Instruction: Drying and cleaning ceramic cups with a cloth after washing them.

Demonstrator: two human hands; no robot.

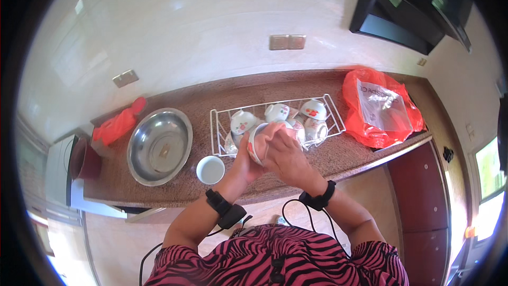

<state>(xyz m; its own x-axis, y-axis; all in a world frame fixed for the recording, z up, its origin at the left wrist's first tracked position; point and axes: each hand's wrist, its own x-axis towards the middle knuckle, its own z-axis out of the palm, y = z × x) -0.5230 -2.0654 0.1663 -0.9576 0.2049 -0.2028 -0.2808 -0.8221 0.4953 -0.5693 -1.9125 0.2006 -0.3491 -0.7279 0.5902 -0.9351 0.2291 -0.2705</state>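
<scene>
My left hand (247, 167) grips a small white bowl (255, 149) with a red floral pattern, tilted on its side over the counter's front part. Against the bowl's inside, my right hand (283, 159) presses a pink cloth (274, 133). Just beyond both hands stands a white wire rack (216, 127) with several flowered white bowls, among them an upturned one (243, 122) at its left and another (313, 110) at its right. A white cup (210, 170) is on the counter, left of my left hand.
A large steel basin (160, 147) lies on the speckled stone counter (238, 188) at the left, with a red plastic bag (117, 127) behind it. Further left is a dark red bin (85, 159). Right of the rack sits a big red plastic bag (357, 123). Cables hang from my wrist straps.
</scene>
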